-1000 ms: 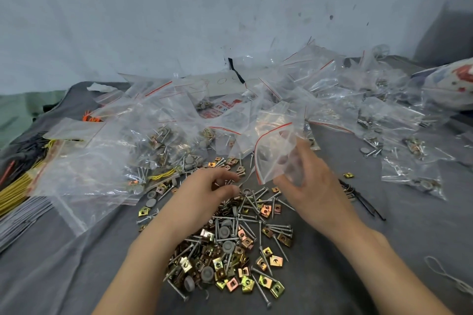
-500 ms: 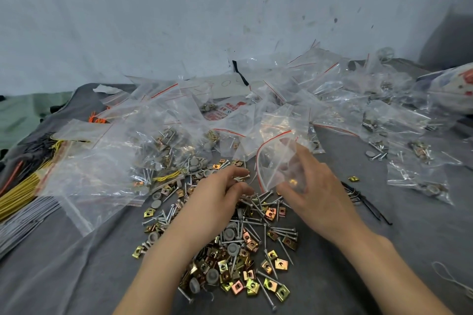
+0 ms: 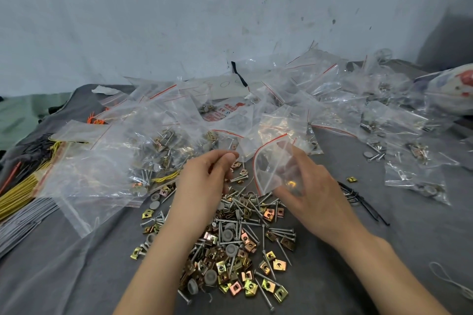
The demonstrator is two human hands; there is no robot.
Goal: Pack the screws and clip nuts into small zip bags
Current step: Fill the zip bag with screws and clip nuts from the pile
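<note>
Head view: right fingers [image 3: 305,161] behind zip bag [image 3: 271,161]

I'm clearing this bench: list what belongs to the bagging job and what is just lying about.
Job: zip bag held by the right hand; pile of screws and clip nuts; heap of zip bags behind it.
Lying about: yellow ties; black ties; grey bundle; white cord loop; printed pouch.

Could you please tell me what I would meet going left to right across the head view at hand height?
yellow wires → left hand → zip bag → right hand → black cable ties → filled bag
</note>
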